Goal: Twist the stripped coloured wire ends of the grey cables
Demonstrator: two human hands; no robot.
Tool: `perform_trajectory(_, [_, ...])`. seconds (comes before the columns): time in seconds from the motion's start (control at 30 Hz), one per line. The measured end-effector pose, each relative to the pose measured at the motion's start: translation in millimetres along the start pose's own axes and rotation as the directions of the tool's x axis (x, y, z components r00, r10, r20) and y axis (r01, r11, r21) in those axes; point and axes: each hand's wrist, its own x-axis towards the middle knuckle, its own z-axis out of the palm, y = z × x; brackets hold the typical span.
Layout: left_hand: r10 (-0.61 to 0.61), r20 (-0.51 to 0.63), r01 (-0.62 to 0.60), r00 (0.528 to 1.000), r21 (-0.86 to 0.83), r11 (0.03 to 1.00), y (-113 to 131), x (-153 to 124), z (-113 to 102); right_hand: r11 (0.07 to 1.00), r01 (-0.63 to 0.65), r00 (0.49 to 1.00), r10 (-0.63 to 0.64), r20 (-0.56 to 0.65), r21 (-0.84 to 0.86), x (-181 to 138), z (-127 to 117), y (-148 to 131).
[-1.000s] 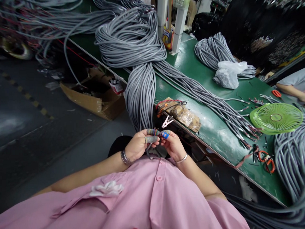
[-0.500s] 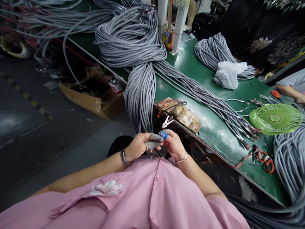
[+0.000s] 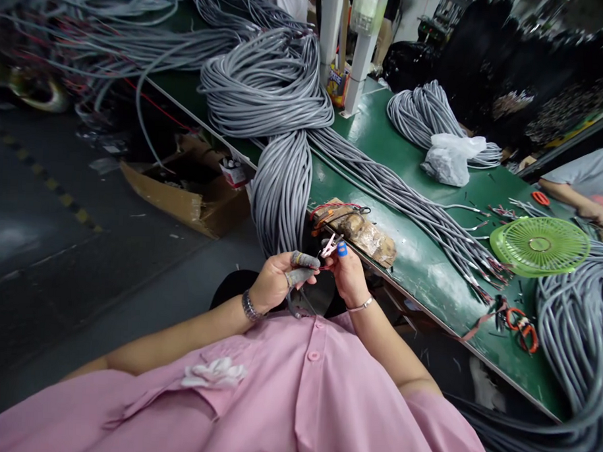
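Observation:
My left hand (image 3: pixel 274 282), with grey finger covers on thumb and forefinger, pinches the thin red and dark wires (image 3: pixel 324 268) at the end of a grey cable. That cable (image 3: pixel 306 302) hangs in a loop below the fingers, close to my shirt. My right hand (image 3: pixel 352 279) has a blue cover on its thumb and is closed at the pink clip (image 3: pixel 329 247), just off the table edge. Its lower fingers are by the red wires; whether they also grip them is hidden. Behind the clip lies a tape-wrapped wooden block (image 3: pixel 365 233) with red and black leads.
Grey cable coils (image 3: pixel 267 86) lie on the green table (image 3: pixel 409 256), one bundle hanging over its edge. To the right are a green fan (image 3: pixel 541 244), orange-handled scissors (image 3: pixel 523 329) and another person's arm (image 3: pixel 572 196). A cardboard box (image 3: pixel 184 195) stands on the floor at left.
My right hand has moved up from beside my left fingers to the pink clip. The left hand still holds the wires. The whole view has shifted slightly.

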Motion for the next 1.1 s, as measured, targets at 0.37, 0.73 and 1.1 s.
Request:
perform_trajectory(0.37, [-0.047, 0.023, 0.048, 0.999, -0.036, 0.998, -4.6, 6.4, 5.6, 0.964, -0.108, 0.994, 0.101, 0.040, 0.241, 12.6, 12.2, 5.4])
perform_trajectory(0.73, [-0.079, 0.061, 0.078, 0.995, 0.010, 0.997, -4.0, -7.3, -3.6, 0.915, -0.243, 0.970, 0.229, 0.083, 0.323, -0.8, -4.7, 6.5])
perform_trajectory(1.1, [-0.267, 0.347, 0.131, 0.899, 0.370, 0.920, -58.7, 6.9, -83.1, 0.952, -0.247, 0.960, 0.266, -0.089, 0.179, -37.0, -51.5, 12.4])
